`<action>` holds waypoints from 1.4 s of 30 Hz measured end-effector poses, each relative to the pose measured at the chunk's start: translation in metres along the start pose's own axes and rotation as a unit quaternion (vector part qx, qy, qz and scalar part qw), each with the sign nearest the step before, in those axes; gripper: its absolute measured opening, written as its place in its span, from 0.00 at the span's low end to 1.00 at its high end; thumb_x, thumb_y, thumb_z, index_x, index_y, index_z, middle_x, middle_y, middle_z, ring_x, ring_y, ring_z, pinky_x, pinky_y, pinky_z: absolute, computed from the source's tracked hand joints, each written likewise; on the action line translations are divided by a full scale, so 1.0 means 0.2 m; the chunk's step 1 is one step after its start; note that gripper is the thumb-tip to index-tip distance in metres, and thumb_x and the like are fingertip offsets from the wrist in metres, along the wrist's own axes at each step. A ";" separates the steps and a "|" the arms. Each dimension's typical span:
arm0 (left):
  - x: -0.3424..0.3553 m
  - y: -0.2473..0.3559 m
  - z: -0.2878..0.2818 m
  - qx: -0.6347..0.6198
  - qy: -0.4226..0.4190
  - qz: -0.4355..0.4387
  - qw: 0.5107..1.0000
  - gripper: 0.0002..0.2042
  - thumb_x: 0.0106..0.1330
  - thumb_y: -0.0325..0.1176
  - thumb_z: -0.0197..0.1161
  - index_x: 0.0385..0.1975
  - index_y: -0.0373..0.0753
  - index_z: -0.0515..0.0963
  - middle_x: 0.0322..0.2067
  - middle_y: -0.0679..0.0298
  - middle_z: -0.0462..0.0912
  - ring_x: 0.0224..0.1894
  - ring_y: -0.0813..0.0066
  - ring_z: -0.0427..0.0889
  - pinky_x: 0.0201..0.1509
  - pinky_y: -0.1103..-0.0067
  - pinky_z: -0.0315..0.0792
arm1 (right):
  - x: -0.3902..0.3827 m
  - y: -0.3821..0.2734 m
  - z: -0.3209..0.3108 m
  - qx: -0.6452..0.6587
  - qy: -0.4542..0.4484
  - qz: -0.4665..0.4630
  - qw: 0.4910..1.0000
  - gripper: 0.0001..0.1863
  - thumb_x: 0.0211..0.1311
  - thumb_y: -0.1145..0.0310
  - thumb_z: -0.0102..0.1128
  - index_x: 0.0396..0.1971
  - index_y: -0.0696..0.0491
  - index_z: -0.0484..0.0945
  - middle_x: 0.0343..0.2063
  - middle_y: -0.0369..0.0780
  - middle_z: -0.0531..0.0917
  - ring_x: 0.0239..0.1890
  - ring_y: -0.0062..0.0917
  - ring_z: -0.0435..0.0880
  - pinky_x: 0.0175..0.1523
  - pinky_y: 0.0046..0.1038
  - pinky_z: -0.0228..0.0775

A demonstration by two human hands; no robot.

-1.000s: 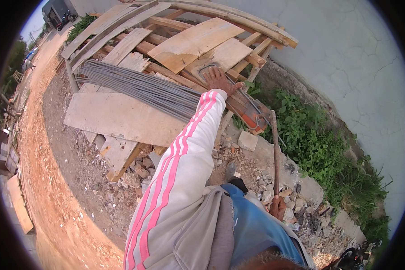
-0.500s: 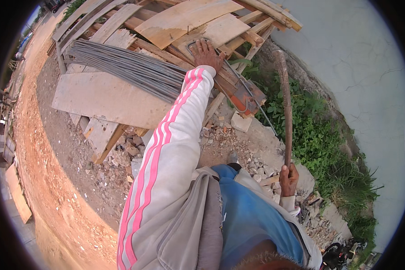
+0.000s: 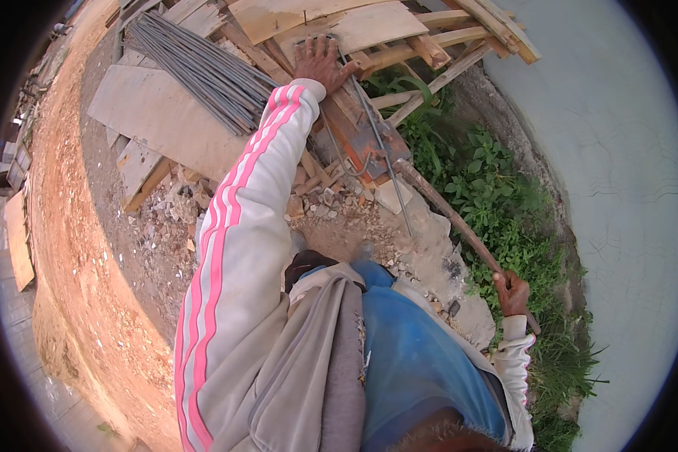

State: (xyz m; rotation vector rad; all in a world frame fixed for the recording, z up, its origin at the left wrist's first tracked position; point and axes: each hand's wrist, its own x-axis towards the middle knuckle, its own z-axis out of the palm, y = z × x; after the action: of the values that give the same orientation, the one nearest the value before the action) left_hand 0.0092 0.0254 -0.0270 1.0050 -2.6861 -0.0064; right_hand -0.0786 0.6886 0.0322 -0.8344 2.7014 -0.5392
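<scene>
My left hand point(image 3: 320, 64) lies with fingers spread on a board, over a bent steel rod point(image 3: 381, 151) that runs along a plank with an orange-and-grey piece point(image 3: 369, 139) at its near end. My right hand point(image 3: 509, 294) grips a long brown bar point(image 3: 459, 226), slanted up toward that plank, its upper tip beside the rod. A bundle of straight steel rods point(image 3: 192, 71) rests on the boards left of my left hand.
A stack of weathered planks and beams point(image 3: 361, 26) fills the top. Rubble point(image 3: 331, 218) is underfoot. Weeds point(image 3: 505, 188) grow along a pale wall point(image 3: 625, 196) on the right. A dirt road point(image 3: 60, 188) runs on the left, with a leaning board point(image 3: 19, 241) beyond it.
The bar in my right hand has gone from upright to slanting, and my right hand has moved rightward. My left hand stays on the board; the whole view has shifted.
</scene>
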 end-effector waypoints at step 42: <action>0.00 0.01 -0.01 0.041 0.009 0.007 0.999 0.46 0.68 0.75 0.40 0.75 0.43 0.58 0.76 0.52 0.54 0.79 0.47 0.47 0.79 0.50 0.38 | 0.88 0.08 -0.17 -0.098 -0.004 -0.245 0.964 0.36 0.59 0.33 0.62 0.16 0.55 0.73 0.11 0.46 0.69 0.14 0.42 0.72 0.23 0.40 0.62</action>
State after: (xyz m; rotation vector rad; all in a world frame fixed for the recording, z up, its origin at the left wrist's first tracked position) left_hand 0.0087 0.0269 -0.0259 1.0048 -2.6956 0.1159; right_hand -0.2392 0.6064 0.0318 -1.5742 2.5630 -0.3603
